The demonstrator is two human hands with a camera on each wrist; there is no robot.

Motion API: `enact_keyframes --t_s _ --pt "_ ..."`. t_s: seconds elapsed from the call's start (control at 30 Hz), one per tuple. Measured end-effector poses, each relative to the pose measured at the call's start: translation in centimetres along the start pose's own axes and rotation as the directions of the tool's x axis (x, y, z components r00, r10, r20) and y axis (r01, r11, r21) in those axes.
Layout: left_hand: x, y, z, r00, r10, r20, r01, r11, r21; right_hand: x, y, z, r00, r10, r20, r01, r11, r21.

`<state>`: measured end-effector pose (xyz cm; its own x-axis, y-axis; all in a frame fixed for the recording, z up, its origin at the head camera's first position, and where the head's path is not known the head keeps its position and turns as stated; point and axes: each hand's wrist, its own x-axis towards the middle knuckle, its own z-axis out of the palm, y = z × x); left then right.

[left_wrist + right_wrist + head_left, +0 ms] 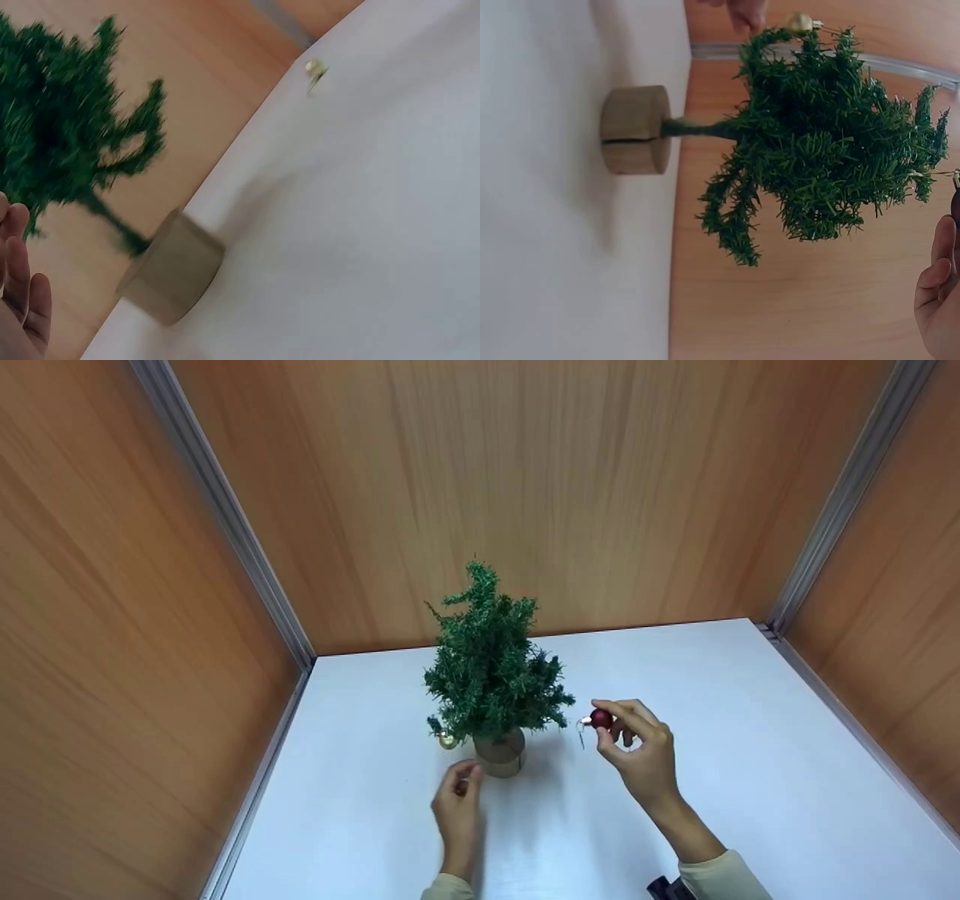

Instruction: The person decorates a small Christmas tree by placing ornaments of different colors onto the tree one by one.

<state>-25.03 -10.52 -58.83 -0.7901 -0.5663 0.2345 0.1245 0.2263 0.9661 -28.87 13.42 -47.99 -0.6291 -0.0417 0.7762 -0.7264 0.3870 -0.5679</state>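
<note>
Red ball (601, 719): on my screen, dark and round, with a silver cap (586, 721) and thin hook (581, 736).
Its spot: just beside the right side of the bushy green tree (487, 675).
Right hand (646, 754): pinching the red ball.
Left hand (457, 802): loosely bent, holding nothing I can see, near the round wooden foot (501, 757).
Gold ball (448, 741): shiny, low on the tree's left.

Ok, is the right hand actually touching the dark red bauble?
Touching. The head view shows it: the right hand pinches the dark red bauble between thumb and forefinger.
</note>
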Motion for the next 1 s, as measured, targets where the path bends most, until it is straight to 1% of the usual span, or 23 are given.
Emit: enact_keyframes --t_s 0.17,0.27,0.37,0.47,0.63,0.7,0.8,0.9,1.0 --pt "-1.6 1.2 2.3 0.995 0.009 0.103 0.000 0.996 -0.089 -0.1 -0.1 0.1 1.000 0.011 -0.001 -0.011 1.000 -0.018" --pt "-2.1 2.2 3.4 0.988 0.003 0.154 0.018 0.991 -0.135 -0.1 -0.2 0.2 1.000 0.018 -0.005 -0.018 1.000 -0.025" --pt "-2.4 3.1 4.2 0.979 -0.012 0.203 0.044 0.987 -0.154 -0.2 -0.3 0.1 0.999 0.041 -0.002 -0.041 0.999 -0.025" --pt "-2.6 3.8 4.8 0.972 -0.011 0.235 0.054 0.983 -0.178 -0.2 -0.3 0.1 0.999 0.045 0.000 -0.045 0.999 -0.026" --pt "-2.8 5.0 5.6 0.966 0.028 0.256 0.026 0.979 -0.203 -0.2 -0.3 0.3 1.000 0.023 0.000 -0.023 0.999 -0.023" --pt "-3.0 5.5 5.9 0.962 0.034 0.270 0.026 0.977 -0.214 -0.3 -0.3 0.4 1.000 0.019 0.002 -0.018 1.000 -0.018" --pt "-3.3 6.1 6.3 0.949 0.036 0.314 0.044 0.969 -0.242 -0.4 -0.4 0.5 1.000 0.028 0.010 -0.028 1.000 -0.002" --pt "-3.6 6.7 6.6 0.928 0.045 0.369 0.061 0.961 -0.271 -0.5 -0.4 0.5 0.999 0.037 0.013 -0.037 0.999 0.016" --pt "-3.7 7.1 6.9 0.908 0.053 0.416 0.072 0.958 -0.279 -0.6 -0.5 0.5 0.999 0.043 0.017 -0.043 0.999 0.023"
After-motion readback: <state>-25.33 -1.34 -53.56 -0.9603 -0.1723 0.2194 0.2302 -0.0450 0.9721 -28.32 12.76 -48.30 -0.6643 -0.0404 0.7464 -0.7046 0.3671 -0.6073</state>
